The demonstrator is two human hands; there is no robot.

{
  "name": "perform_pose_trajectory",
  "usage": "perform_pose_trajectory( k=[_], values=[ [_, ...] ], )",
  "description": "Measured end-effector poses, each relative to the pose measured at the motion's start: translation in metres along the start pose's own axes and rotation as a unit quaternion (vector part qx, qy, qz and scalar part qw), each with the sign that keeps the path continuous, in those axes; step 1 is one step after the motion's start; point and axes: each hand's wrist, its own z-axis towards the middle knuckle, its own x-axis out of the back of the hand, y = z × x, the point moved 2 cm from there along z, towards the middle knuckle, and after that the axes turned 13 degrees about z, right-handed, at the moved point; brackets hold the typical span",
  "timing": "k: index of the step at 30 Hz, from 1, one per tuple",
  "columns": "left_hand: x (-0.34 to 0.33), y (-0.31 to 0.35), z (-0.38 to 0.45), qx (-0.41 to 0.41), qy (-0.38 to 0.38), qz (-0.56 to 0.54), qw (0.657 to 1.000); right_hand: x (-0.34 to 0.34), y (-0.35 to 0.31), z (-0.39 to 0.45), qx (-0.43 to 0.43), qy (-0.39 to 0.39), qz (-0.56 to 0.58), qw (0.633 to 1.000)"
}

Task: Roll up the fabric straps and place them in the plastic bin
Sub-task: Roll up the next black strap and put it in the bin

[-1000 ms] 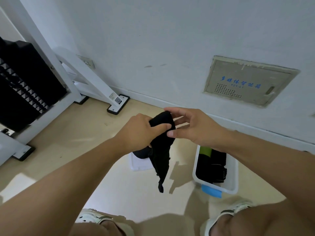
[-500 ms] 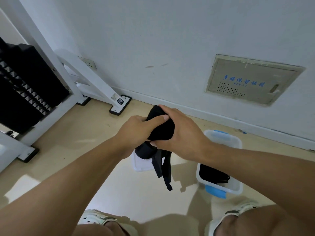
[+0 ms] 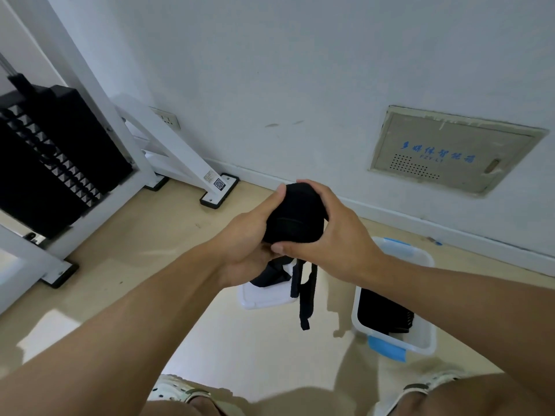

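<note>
At the far left a black weight stack (image 3: 57,163) stands inside a white frame (image 3: 99,94), whose slanted leg ends in a foot (image 3: 219,190) on the beige floor (image 3: 126,259). A wall socket (image 3: 166,120) sits just behind that leg. Toward the middle, the left hand (image 3: 246,235) wraps its grip around the lower left side of a black strap roll (image 3: 292,217), thumb lying up along the roll's edge. The roll is held in the air in front of the wall, above the floor. Two loose strap ends (image 3: 306,295) hang from under it, over a white lid (image 3: 264,295) lying flat on the floor. The right hand (image 3: 339,235) closes its grip over the top and right side of the same roll, thumb pressed underneath. Farther right, a white plastic bin (image 3: 420,334) with blue clips stands on the floor, well below the roll, with black straps (image 3: 384,313) already inside. On the wall above is a grey panel (image 3: 453,148) with blue lettering.
</note>
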Motion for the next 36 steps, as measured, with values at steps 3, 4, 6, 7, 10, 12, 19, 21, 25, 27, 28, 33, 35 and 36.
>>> perform_pose_trajectory(
  k=[3, 4, 6, 7, 10, 12, 19, 21, 25, 27, 28, 33, 35, 36],
  values=[
    [-0.003, -0.006, 0.004, -0.002, 0.038, 0.04, 0.998, 0.007, -0.001, 0.002, 0.028, 0.029, -0.04, 0.998],
    [-0.003, -0.008, 0.005, -0.001, 0.065, 0.061, 0.996, 0.01, -0.001, 0.004, 0.031, 0.019, -0.073, 0.997],
    [-0.001, -0.011, 0.005, -0.012, 0.121, 0.109, 0.986, 0.013, -0.002, 0.005, 0.02, -0.023, -0.156, 0.987],
    [0.0, -0.013, 0.005, -0.029, 0.149, 0.165, 0.975, 0.013, -0.003, 0.005, 0.011, -0.042, -0.195, 0.98],
    [-0.005, -0.013, -0.002, -0.065, 0.17, 0.31, 0.933, 0.01, -0.003, 0.001, -0.003, -0.074, -0.284, 0.956],
    [-0.012, -0.013, -0.008, -0.05, 0.141, 0.331, 0.932, 0.007, -0.004, -0.001, -0.003, -0.085, -0.305, 0.949],
    [-0.013, -0.013, -0.009, -0.041, 0.171, 0.35, 0.92, -0.004, -0.008, -0.013, 0.006, -0.103, -0.288, 0.952],
    [-0.013, -0.013, -0.008, -0.046, 0.181, 0.348, 0.919, -0.005, -0.008, -0.014, 0.011, -0.107, -0.282, 0.953],
    [-0.013, -0.009, -0.009, -0.056, 0.167, 0.313, 0.933, -0.005, -0.003, -0.013, 0.031, -0.099, -0.242, 0.965],
    [-0.01, -0.005, -0.01, -0.068, 0.158, 0.298, 0.939, -0.003, 0.001, -0.012, 0.031, -0.085, -0.214, 0.973],
    [-0.008, -0.003, -0.011, -0.072, 0.154, 0.288, 0.942, -0.002, 0.004, -0.011, 0.025, -0.078, -0.205, 0.975],
    [0.0, -0.001, -0.009, -0.081, 0.116, 0.233, 0.962, 0.005, 0.006, -0.004, 0.041, -0.048, -0.192, 0.979],
    [0.001, -0.003, -0.007, -0.094, 0.133, 0.234, 0.959, 0.004, 0.004, 0.001, 0.044, -0.049, -0.204, 0.977],
    [0.001, -0.004, -0.006, -0.11, 0.155, 0.248, 0.95, 0.003, 0.004, 0.003, 0.045, -0.045, -0.212, 0.975]
  ],
)
